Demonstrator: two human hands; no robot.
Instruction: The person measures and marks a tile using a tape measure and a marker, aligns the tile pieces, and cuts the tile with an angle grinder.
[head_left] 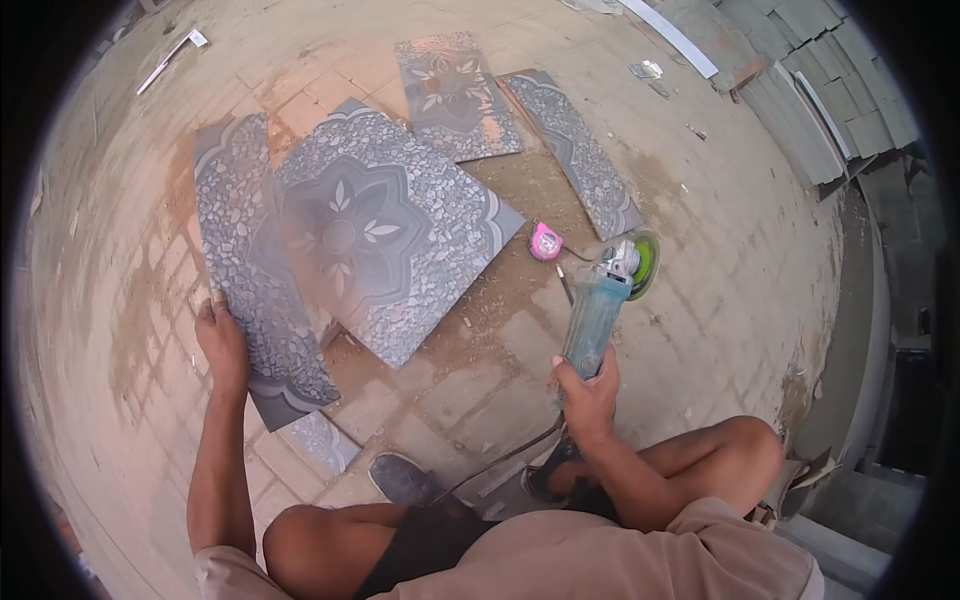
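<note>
My right hand (588,392) is wrapped round the body of a teal angle grinder (594,320), whose green disc (647,265) points away from me. At the left, my left hand (222,342) grips the outer edge of a long cut floor tile (240,215) with a pebble pattern; its fingers go partly under the edge. Right beside that piece, and overlapping it, lies a large square tile (400,235) with a grey flower design. A pink tape measure (546,241) rests on the ground between the square tile and the grinder.
Farther off lie a cut flower tile (455,100) and a narrow tile strip (575,150). A small tile offcut (325,441) is near my shoe (402,478). The grinder's cord (500,458) runs past my feet. Stacked tiles (840,75) stand at the upper right.
</note>
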